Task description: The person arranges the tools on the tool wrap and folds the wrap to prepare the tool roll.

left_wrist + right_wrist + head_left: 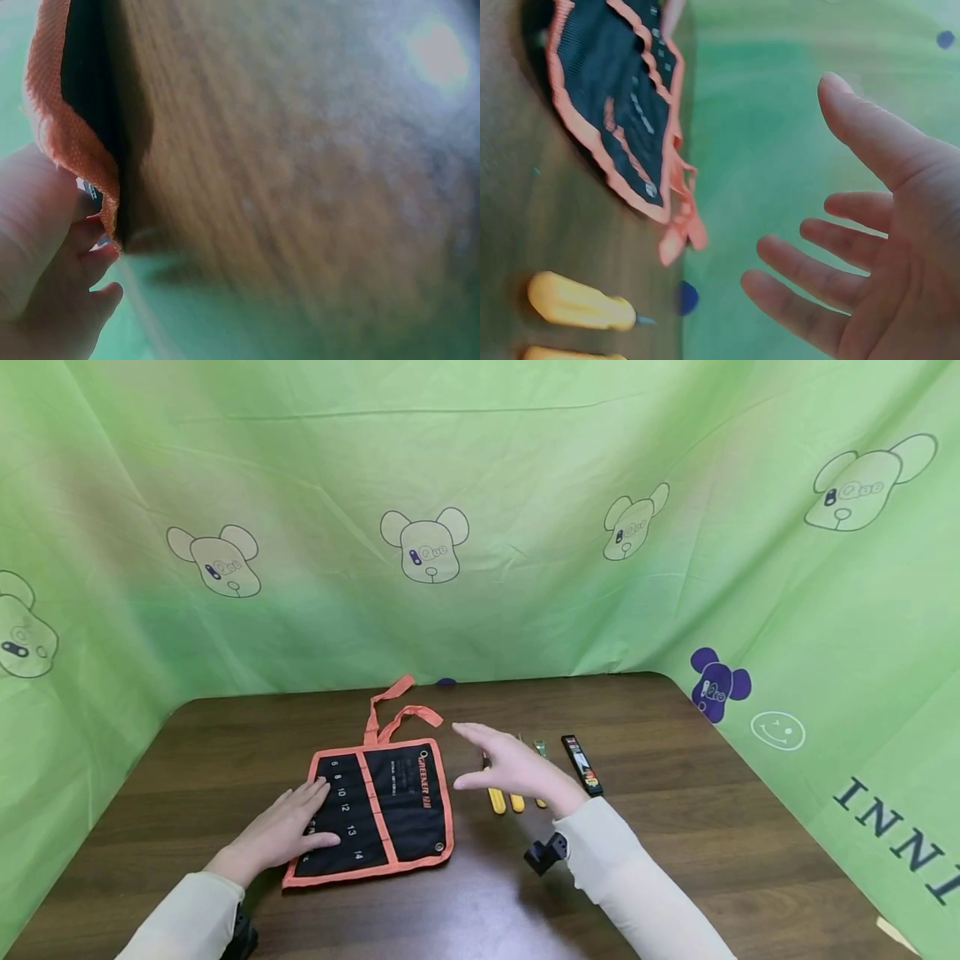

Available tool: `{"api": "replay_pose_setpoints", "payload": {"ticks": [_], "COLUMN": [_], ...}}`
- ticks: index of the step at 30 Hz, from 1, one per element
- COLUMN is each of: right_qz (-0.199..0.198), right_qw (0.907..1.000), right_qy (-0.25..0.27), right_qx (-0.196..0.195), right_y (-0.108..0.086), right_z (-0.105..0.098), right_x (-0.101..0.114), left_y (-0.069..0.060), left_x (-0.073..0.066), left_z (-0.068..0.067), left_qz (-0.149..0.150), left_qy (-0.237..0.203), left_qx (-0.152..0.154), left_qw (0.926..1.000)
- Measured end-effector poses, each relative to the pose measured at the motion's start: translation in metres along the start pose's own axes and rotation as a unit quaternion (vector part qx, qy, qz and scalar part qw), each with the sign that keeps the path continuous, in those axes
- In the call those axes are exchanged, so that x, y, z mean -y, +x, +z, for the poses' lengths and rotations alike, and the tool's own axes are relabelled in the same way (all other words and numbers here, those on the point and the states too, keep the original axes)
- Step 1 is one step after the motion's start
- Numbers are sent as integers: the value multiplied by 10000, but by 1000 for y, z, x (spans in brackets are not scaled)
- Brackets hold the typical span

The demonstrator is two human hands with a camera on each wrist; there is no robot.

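A black fabric tool pouch (pixel 405 814) with orange edging and printed numbers lies flat on the table. My left hand (pixel 279 828) rests on its left part, fingers extended; in the left wrist view the hand (pixel 45 247) is beside the orange edge. Above the table, right of the pouch, my right hand (pixel 517 770) is raised with nothing in it; the right wrist view shows its fingers (pixel 810 274) spread. Beneath and behind it lie several yellow-handled tools, among them a screwdriver (pixel 581 301). Their upper ends are partly hidden by the hand.
Two orange tie straps (pixel 390 714) extend from the pouch's far edge. A narrow black packet with a printed label (pixel 582 765) lies right of the tools. The brown wooden table (pixel 675 860) meets a green printed curtain (pixel 525 610) at the back and sides.
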State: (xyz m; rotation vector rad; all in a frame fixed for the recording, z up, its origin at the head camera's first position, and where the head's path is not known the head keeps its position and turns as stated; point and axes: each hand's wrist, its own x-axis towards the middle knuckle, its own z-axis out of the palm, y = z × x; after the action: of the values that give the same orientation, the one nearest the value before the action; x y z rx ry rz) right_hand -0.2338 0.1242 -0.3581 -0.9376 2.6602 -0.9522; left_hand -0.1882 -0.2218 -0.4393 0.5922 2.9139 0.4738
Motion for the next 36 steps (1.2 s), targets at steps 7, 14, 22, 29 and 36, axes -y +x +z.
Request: {"api": "replay_pose_setpoints", "payload": {"ticks": [7,14,22,29,36], "right_qz": [-68,247,591,979,1294], "right_qw": [9985,9944,9861,9773,9680], "right_qy": [-137,405,296,137,228], "right_qx": [-520,-939,-1526,-1876,-2137], "right_y": [-10,-22,-42,-61,-76], "right_z": [-24,-46,-62,-67,-64], "right_x": [-7,-22,-45,-73,-93], "left_y": [0,1,0,0,-1], "left_x": [0,0,-1,-1,-1], "left_z": [0,1,0,0,0], "left_qz": [44,46,37,41,40], "left_qy": [-7,-5,-15,-38,-27], "left_qx": [-29,-26,-20,-7,-11], "left_qw": [10000,10000,10000,10000,10000]}}
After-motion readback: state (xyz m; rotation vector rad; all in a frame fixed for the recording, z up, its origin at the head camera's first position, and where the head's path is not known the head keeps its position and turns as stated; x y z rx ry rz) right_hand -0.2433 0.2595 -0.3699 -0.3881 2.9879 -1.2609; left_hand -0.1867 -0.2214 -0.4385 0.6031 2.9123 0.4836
